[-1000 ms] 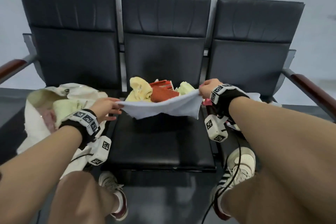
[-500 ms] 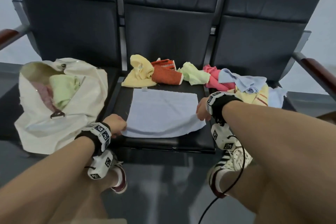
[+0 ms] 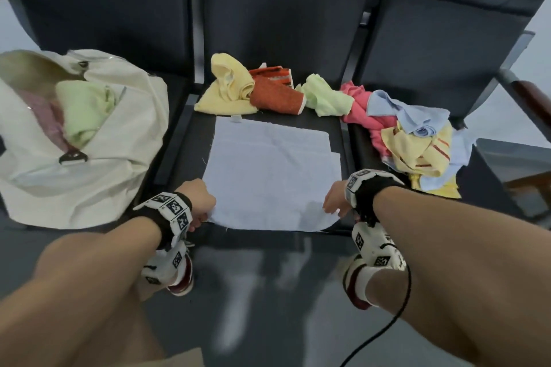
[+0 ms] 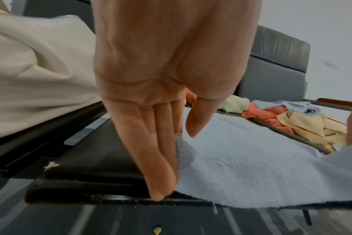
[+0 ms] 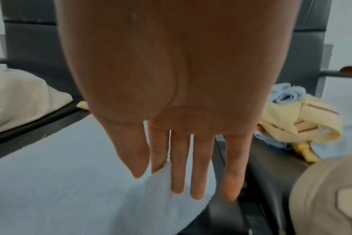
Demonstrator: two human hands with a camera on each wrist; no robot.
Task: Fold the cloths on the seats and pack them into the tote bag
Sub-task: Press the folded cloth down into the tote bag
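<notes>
A pale blue cloth (image 3: 271, 176) (image 4: 251, 167) (image 5: 60, 182) lies spread flat on the middle seat (image 3: 185, 152). My left hand (image 3: 199, 202) (image 4: 183, 139) pinches its near left corner, fingers pointing down at the seat's front edge. At the near right corner my right hand (image 3: 334, 202) (image 5: 149, 170) pinches a small raised fold between thumb and forefinger. The cream tote bag (image 3: 98, 176) (image 4: 30, 63) lies open on the left seat, with a green cloth (image 3: 86, 107) and a pink one (image 3: 44, 116) inside.
Crumpled yellow (image 3: 229, 89), orange (image 3: 274, 95) and green (image 3: 325, 95) cloths lie along the back of the middle seat. A heap of pink, blue and yellow cloths (image 3: 417, 143) covers the right seat. A wooden armrest (image 3: 533, 98) is at the far right. My feet are below the seat edge.
A second ago both hands held the blue cloth stretched in the air. It now lies flat on the middle seat, and both hands have come down to its near corners.
</notes>
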